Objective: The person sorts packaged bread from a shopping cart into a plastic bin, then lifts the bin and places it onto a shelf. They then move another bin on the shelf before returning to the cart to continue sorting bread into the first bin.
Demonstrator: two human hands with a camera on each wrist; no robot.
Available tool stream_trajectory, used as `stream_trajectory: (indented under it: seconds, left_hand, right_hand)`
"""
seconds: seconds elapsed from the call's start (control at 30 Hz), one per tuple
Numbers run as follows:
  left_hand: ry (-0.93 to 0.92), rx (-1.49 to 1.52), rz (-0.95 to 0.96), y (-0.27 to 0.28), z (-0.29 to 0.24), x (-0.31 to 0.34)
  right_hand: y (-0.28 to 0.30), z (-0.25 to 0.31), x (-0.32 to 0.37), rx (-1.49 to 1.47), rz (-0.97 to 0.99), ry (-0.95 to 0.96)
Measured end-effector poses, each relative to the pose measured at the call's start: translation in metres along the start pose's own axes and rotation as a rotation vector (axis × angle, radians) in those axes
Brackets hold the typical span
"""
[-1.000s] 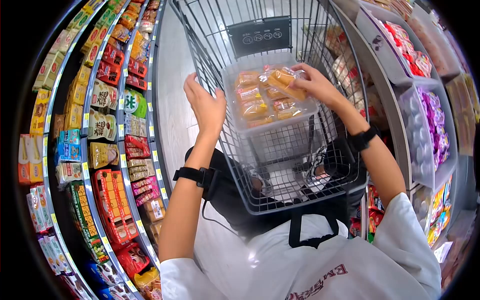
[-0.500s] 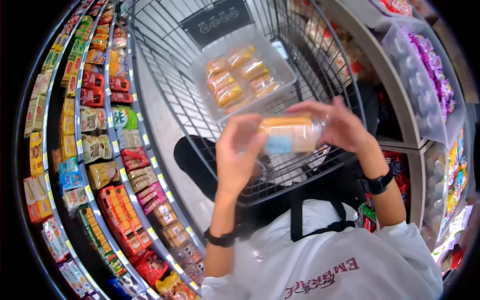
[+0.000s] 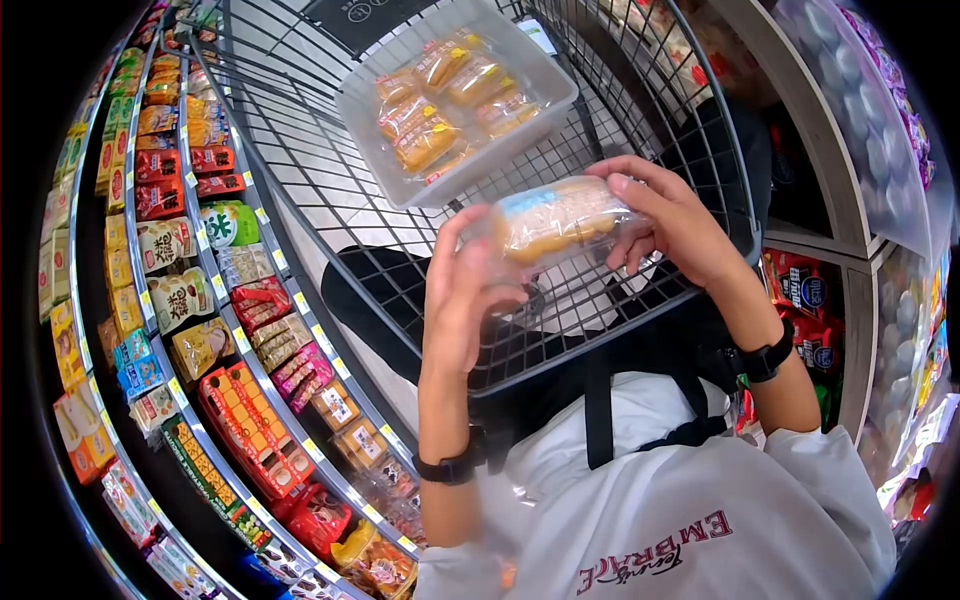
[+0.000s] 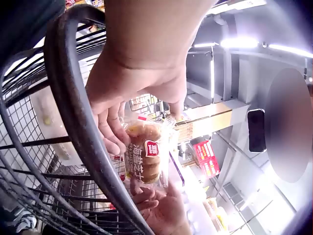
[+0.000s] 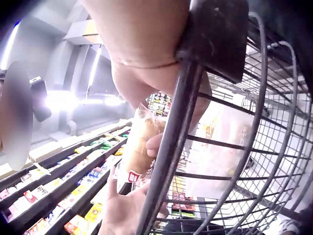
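A clear-wrapped bread roll [image 3: 565, 220] is held level above the near end of the shopping cart [image 3: 740, 160]. My right hand [image 3: 675, 215] grips its right end, thumb on top and fingers underneath. At the other end, my left hand [image 3: 460, 290] has its fingers loosely bent and slightly blurred, right at the wrapper. In the left wrist view, the roll [image 4: 144, 152] shows a browned, ridged top and a red-and-white logo. Beyond it in the cart, a translucent plastic tub [image 3: 525, 125] contains several similar wrapped rolls [image 3: 425, 145].
Shelves of packaged snacks [image 3: 180, 300] run along the left. A wooden display unit [image 3: 835, 130] with clear bins stands close on the right, red packets [image 3: 800, 285] on its lower level. The cart's dark rim passes close to both wrists.
My right hand has lifted the bread roll from the tub and brought it nearer my body. My left hand came over to it. The roll has been turned, its blue-printed part now on top.
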State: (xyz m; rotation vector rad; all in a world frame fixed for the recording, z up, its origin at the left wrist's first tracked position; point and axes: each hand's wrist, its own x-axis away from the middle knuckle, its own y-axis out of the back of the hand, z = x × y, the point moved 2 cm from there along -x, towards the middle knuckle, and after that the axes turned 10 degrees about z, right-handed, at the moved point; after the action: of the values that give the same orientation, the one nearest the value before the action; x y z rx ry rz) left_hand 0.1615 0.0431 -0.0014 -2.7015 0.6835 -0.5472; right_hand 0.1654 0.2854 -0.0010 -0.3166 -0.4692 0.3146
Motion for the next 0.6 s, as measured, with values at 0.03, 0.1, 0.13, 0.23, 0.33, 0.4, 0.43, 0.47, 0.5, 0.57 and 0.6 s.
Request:
stream_trajectory:
  seconds: [0.03,0.1,0.13,0.23,0.33,0.4,0.43,0.47,0.5,0.57,0.6]
  left_hand:
    - [0.004,0.002,0.002,0.000,0.001,-0.001]
    - [0.000,-0.046,0.017,-0.002,0.001,-0.004]
    - [0.002,-0.044,0.018,0.000,0.003,-0.006]
    - [-0.118,0.112,0.045,0.000,0.002,-0.009]
    - [0.005,-0.077,-0.126,0.002,0.000,-0.010]
    - [-0.003,-0.070,-0.111,0.000,0.002,-0.011]
    - [-0.016,-0.064,-0.092,-0.001,0.002,-0.011]
    - [0.018,-0.065,-0.079,-0.001,0.004,-0.010]
    - [0.023,-0.065,-0.085,-0.001,0.005,-0.009]
    - [0.042,-0.070,-0.057,-0.001,0.006,-0.010]
    - [0.047,-0.055,-0.047,-0.003,0.005,-0.010]
  right_hand:
    - [0.001,0.000,-0.001,-0.002,-0.003,-0.003]
    - [0.001,-0.001,-0.002,-0.001,-0.014,-0.013]
    - [0.003,-0.002,-0.002,-0.002,-0.016,-0.014]
    - [0.004,-0.004,0.001,-0.036,0.062,-0.107]
    - [-0.006,0.002,0.005,0.040,0.269,-0.341]
    - [-0.011,-0.003,0.004,0.127,0.356,-0.341]
    - [-0.013,-0.006,0.003,0.217,0.438,-0.335]
    - [-0.014,-0.007,0.003,0.260,0.455,-0.348]
    - [-0.014,-0.009,0.003,0.255,0.460,-0.351]
    - [-0.013,-0.011,0.003,0.335,0.496,-0.346]
    - [-0.013,-0.011,0.004,0.332,0.495,-0.348]
